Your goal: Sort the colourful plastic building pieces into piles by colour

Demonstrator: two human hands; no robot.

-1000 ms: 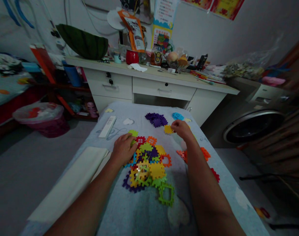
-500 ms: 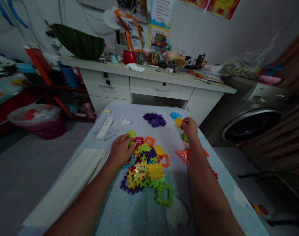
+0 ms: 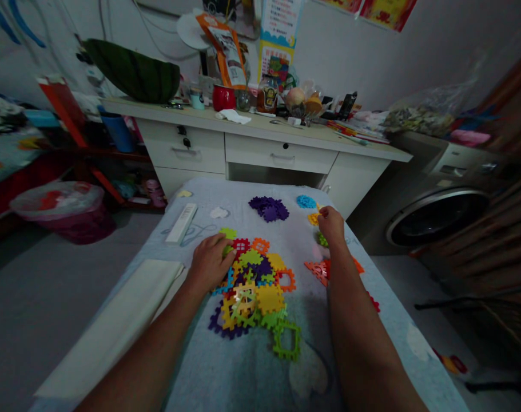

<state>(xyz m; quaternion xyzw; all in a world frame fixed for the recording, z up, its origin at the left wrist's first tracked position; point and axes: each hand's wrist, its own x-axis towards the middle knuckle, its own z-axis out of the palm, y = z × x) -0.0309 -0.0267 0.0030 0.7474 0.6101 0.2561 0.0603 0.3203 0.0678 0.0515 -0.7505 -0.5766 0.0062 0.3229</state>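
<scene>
Since the frame of a second ago, the right hand (image 3: 332, 224) has carried a yellow toothed piece (image 3: 319, 208) away from the purple pile (image 3: 269, 209) to a spot just beside the blue pieces (image 3: 306, 201). Its thumb and fingertips seem to pinch that piece, now tilted nearly edge-on, over more yellow (image 3: 313, 219) on the cloth (image 3: 251, 377); whether it touches what lies below, I cannot tell. The left hand (image 3: 211, 257) has stayed palm down at the near-left edge of the mixed heap (image 3: 269, 297), fingers loosely spread against a lime-green piece (image 3: 228, 233) and clasping nothing that shows.

For a neat set-down, it would help to tip the yellow piece flat before letting go, keep its teeth clear of the blue edge, and mind the green pieces (image 3: 322, 239) close under the right wrist.
</scene>
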